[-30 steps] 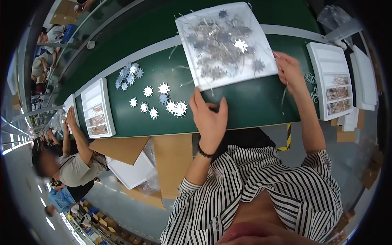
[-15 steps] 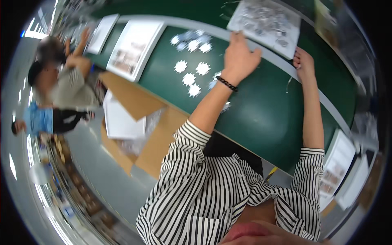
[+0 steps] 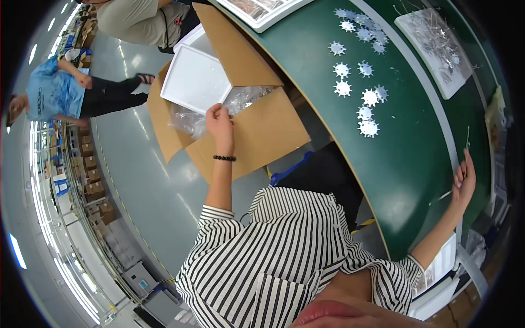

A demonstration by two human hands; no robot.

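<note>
Left hand [image 3: 220, 121]: my fingers pinch the clear plastic liner [image 3: 240, 101] in the cardboard box [image 3: 262, 131].
Right hand [image 3: 464, 183]: holds a thin wire [image 3: 466, 146].
Risk: a hard tug could tear the liner.

Factory assembly floor: long green workbench [image 3: 415, 164], parts trays [image 3: 435, 46], stacked cartons [image 3: 93, 188].

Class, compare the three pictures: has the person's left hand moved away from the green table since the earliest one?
Yes. The left hand has left the green table and gone out to the person's left, down to the open cardboard box beside the table, touching its clear plastic liner.
</note>
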